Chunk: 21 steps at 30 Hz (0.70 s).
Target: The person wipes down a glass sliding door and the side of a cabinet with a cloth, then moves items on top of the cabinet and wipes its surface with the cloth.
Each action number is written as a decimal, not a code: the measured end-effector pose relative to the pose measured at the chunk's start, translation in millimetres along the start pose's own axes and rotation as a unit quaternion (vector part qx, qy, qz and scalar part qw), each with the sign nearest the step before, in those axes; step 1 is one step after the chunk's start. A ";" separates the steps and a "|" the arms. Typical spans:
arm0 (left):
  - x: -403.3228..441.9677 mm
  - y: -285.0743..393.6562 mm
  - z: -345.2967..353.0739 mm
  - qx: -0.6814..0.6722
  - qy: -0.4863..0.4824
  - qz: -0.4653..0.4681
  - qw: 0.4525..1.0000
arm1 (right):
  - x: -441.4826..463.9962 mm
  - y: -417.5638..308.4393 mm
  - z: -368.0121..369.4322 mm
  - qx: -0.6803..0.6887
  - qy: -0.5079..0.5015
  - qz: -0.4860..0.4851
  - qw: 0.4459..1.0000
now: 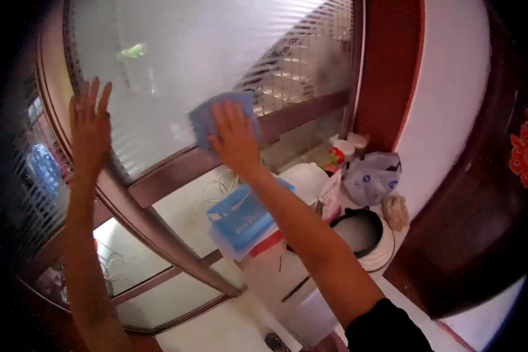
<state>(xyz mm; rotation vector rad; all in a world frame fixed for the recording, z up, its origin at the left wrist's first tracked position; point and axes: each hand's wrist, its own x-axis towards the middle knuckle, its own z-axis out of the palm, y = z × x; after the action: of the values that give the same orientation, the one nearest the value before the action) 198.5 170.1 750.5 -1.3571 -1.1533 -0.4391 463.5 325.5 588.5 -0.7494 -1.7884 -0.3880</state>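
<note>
A blue cloth (199, 121) lies flat against a ribbed glass pane (158, 88), under my right hand (234, 136), whose fingers are spread and press it to the glass. The cloth sticks out on both sides of the hand, near the pane's lower wooden rail (179, 175). To the left, my left hand (91, 132) is raised with its fingers apart beside the wooden frame (61, 64) at the pane's left edge. Nothing shows in it. Whether its palm touches the frame I cannot tell.
Below my right arm, a light surface (270, 270) bears a blue box (240, 217), a round container with a dark rim (364, 234), a grey plastic bag (372, 179) and a brown packet (396, 212). A dark red door (481, 193) stands at the right.
</note>
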 end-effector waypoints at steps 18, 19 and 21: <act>-8.3 285.8 22.2 -0.102 -0.190 -0.041 0.976 | 14.0 219.8 -31.9 0.116 0.144 0.040 0.982; -5.0 286.5 18.5 -0.094 -0.202 -0.038 0.974 | 18.1 198.5 -38.8 0.126 0.147 -0.050 0.980; 1.3 290.4 17.2 -0.084 -0.212 -0.041 0.973 | 22.6 163.5 -40.9 0.106 0.053 -0.142 0.983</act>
<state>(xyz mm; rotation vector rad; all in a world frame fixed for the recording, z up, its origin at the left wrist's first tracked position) 429.8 255.2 596.0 -1.6031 -1.5543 -0.3168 596.4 429.8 607.2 -0.3194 -1.8055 -0.4080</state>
